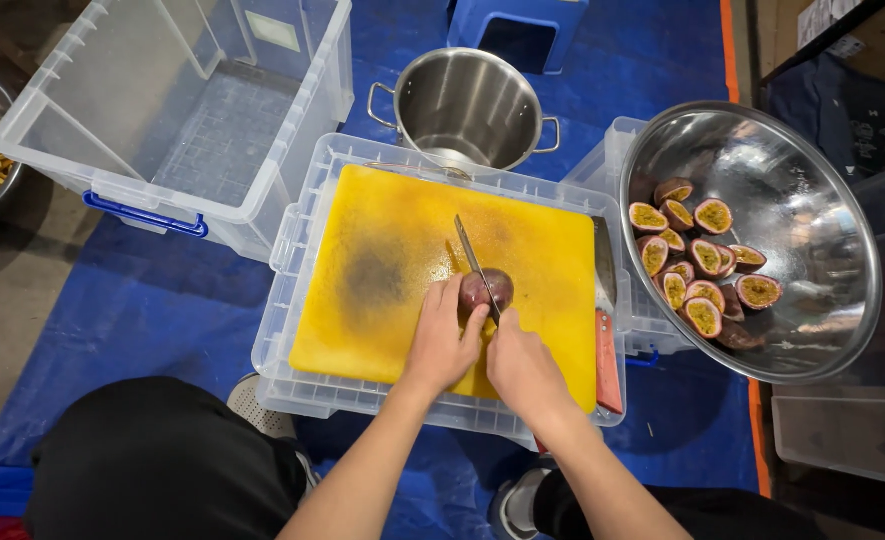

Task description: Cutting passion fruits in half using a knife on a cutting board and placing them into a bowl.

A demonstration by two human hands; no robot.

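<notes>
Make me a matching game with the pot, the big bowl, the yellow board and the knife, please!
Things:
1. steel pot
2. big steel bowl
3. yellow cutting board
4. knife

What fits:
A. holds halved passion fruits
B. lies on an upturned clear bin
C. in the right hand, cutting a fruit that the left hand steadies
D. empty, beyond the board

Pairs: 1-D, 2-A, 3-B, 4-C
</notes>
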